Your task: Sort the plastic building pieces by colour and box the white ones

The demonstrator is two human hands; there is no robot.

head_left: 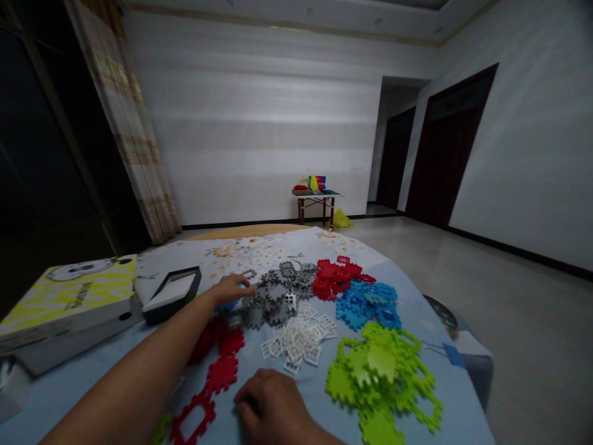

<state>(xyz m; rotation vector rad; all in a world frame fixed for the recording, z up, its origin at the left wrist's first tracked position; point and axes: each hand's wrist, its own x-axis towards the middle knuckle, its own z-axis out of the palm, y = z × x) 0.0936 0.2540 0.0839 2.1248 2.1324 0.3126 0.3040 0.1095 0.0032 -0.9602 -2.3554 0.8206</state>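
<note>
My left hand [230, 289] reaches across the table, fingers stretched toward the left side of a pile of grey interlocking building pieces [273, 293]. Partly under that hand lie some blue pieces [228, 305]. My right hand [273, 405] rests on the cloth with fingers curled, and nothing shows in it. Ahead of it is a heap of small white grid pieces [299, 337]. To its left, red toothed pieces [222, 372] form a line, linked or touching, partly hidden by my left forearm.
Lime green pieces [382, 371], blue pieces [368, 303] and red pieces [337, 278] lie in heaps on the right. On the left are a yellow and white box [74, 296] and an open black box [173, 293]. A stool [477, 358] stands beyond the right table edge.
</note>
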